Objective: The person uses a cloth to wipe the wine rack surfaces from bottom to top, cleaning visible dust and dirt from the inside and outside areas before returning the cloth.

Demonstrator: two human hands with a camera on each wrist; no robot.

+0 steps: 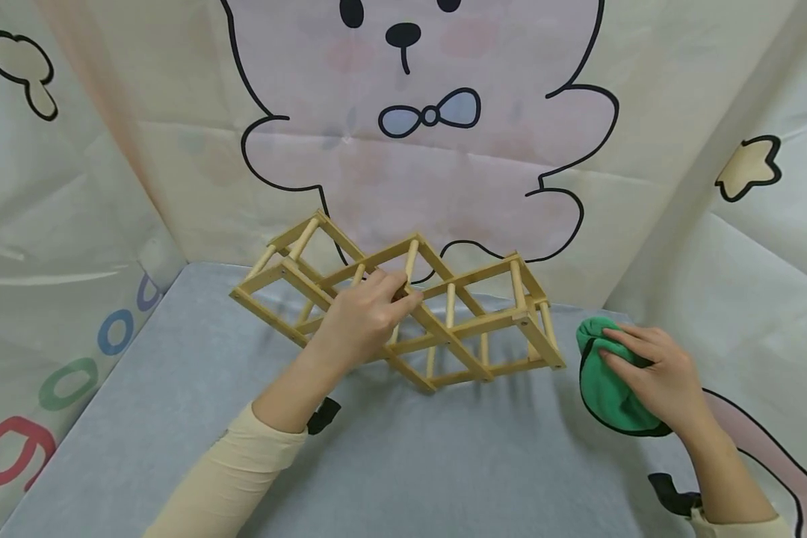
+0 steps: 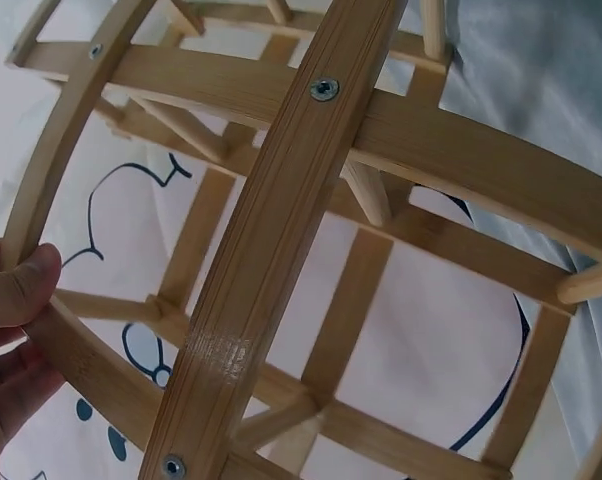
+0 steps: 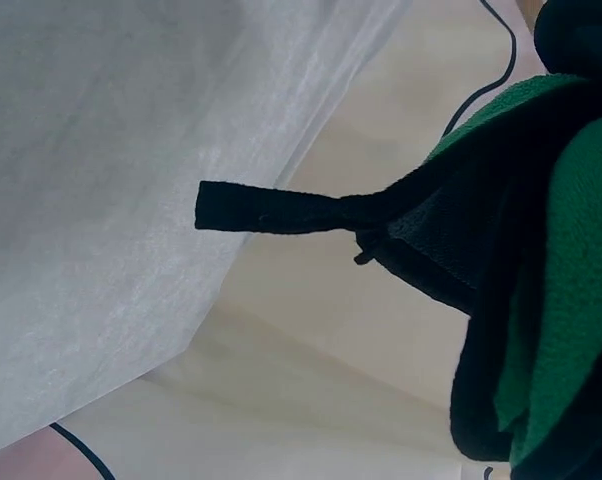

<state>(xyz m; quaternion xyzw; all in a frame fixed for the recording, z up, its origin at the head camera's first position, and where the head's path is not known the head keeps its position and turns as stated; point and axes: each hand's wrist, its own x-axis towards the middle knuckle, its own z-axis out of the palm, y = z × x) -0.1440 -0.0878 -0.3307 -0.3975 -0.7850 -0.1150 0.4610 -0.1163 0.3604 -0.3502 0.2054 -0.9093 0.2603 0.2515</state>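
Observation:
A folding wooden lattice rack (image 1: pixel 467 351) of flat slats joined by round dowels stretches across the middle of the head view. My left hand (image 1: pixel 358 317) grips its upper middle edge. In the left wrist view the thumb (image 2: pixel 36 275) pinches the rack at a corner where slats meet, and screw heads show on the nearer slats. To the right of the rack, my right hand (image 1: pixel 662 377) holds a bunched green cloth (image 1: pixel 608 396) with black edging. A short black strap (image 3: pixel 271 208) hangs out from the cloth in the right wrist view.
A grey-blue cloth surface (image 1: pixel 390 471) lies under the rack. Behind it hangs a printed backdrop (image 1: pixel 403 172) with a cartoon animal. Printed side sheets (image 1: pixel 94 224) rise at left and right. Black straps (image 1: pixel 324 415) show at both wrists.

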